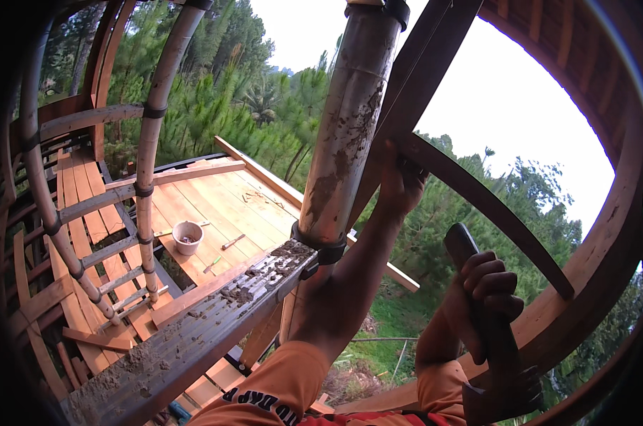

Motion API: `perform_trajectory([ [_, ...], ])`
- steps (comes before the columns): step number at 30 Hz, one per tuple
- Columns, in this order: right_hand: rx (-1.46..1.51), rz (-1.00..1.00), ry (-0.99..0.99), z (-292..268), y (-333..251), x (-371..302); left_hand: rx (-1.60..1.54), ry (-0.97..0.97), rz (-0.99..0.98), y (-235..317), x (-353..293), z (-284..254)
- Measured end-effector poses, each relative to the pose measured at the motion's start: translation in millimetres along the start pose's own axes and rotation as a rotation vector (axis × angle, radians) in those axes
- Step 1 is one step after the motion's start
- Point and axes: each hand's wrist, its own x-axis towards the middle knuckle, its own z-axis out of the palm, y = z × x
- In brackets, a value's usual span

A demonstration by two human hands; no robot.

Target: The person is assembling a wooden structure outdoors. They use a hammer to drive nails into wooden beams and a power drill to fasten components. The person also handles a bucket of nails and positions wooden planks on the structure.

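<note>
My left hand [404, 186] reaches up to the top end of a dark curved wooden brace [495, 213], where it meets a slanting wooden beam [424, 78]. Its fingers close round the brace's underside, partly lost in shadow. Lower right, my right hand [488, 280] wraps round the dark handle of a hammer-like tool [460, 241]. The handle's rounded butt points up, and a wider dark head hangs below my fist, its exact shape hard to make out. The brace's lower end touches a large curved timber [584, 284].
Left of my arm stands a metal scaffold pole [346, 135] with a mud-caked scaffold plank [193, 348] against it. A bamboo ladder [145, 170] leans further left. On the plank deck [215, 192] below are a white bucket [188, 237] and small hand tools [232, 242].
</note>
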Motion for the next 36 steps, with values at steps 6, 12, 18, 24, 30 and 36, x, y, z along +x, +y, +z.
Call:
perform_trajectory([
  [6,-0.461,1.351,-0.306,-53,71,-10,0.053,-0.307,0.061,-31,9,1],
  [12,-0.189,0.415,-0.108,-18,9,15,-0.131,-0.071,-0.032,-29,6,5],
  [18,-0.288,0.448,-0.256,-18,26,6,-0.031,-0.325,0.004,-26,18,-2],
  [24,-0.37,1.009,-0.191,-19,33,0,-0.078,-0.098,-0.004,-25,7,3],
  [30,-0.073,0.098,-0.269,-12,-10,35,-0.121,-0.072,-0.016,-32,11,7],
  [36,-0.438,1.395,-0.36,-41,54,10,0.023,-0.144,0.043,-24,-2,16],
])
